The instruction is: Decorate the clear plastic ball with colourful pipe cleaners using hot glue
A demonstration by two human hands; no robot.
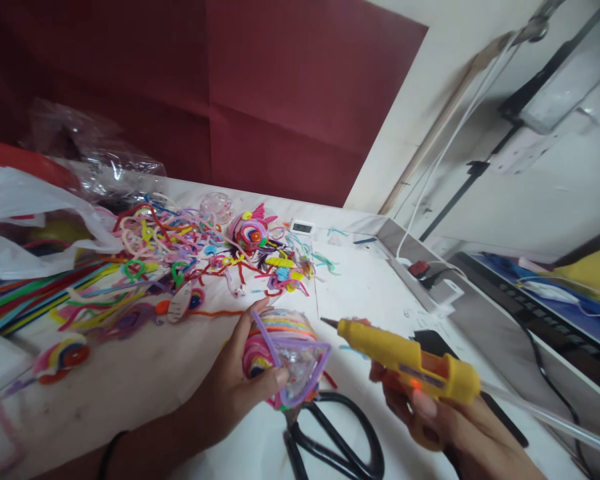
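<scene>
My left hand (pixel 230 387) is closed around a clear plastic cup wrapped in coloured pipe cleaners (pixel 285 353), holding a purple pipe-cleaner loop against it with thumb and fingers. My right hand (pixel 445 427) grips a yellow glue gun (pixel 410 363). Its dark nozzle points left, a short gap from the cup. A clear glue stick sticks out of the gun's back toward the right.
Black scissors (pixel 335 437) lie on the white table (pixel 150 380) just below the cup. A tangle of coloured pipe cleaners (pixel 180 260) and finished craft pieces covers the far side. Plastic bags (pixel 35 207) sit at left; a power strip (pixel 430 280) and cables run along the right edge.
</scene>
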